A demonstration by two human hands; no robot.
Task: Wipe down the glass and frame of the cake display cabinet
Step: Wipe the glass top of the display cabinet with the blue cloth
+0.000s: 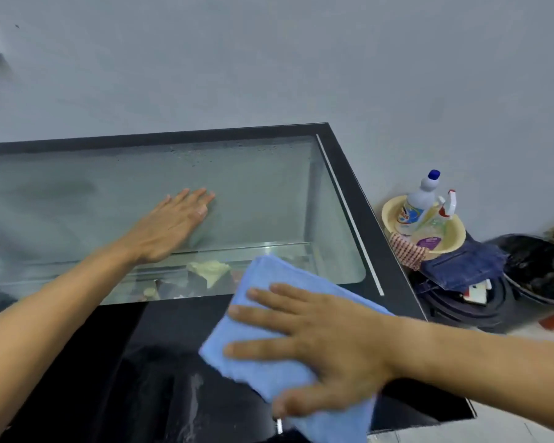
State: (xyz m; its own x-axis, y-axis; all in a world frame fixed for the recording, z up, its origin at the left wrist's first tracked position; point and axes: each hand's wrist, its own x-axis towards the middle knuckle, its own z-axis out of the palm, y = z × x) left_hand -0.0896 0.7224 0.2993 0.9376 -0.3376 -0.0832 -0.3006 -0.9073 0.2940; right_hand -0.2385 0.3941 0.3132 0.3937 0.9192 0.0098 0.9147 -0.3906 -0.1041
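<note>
Glass [263,199] under the flat, empty left hand [170,228] may smudge or flex if leaned on; the right hand [317,343], fingers spread, presses a blue cloth [269,292] on the black frame [179,318], where streaks could stay.

This looks like a small cake shop or bakery back area. A black-framed glass display cabinet [349,174] fills the middle of the frame, with pale cake pieces [210,270] visible on a shelf under the glass. Behind it stands a plain grey wall [269,59]. At the right edge, a yellow basin [454,238] holds a cleaning bottle [418,203] and a spray bottle [445,212], set on piled dark clothes [461,266].
</note>
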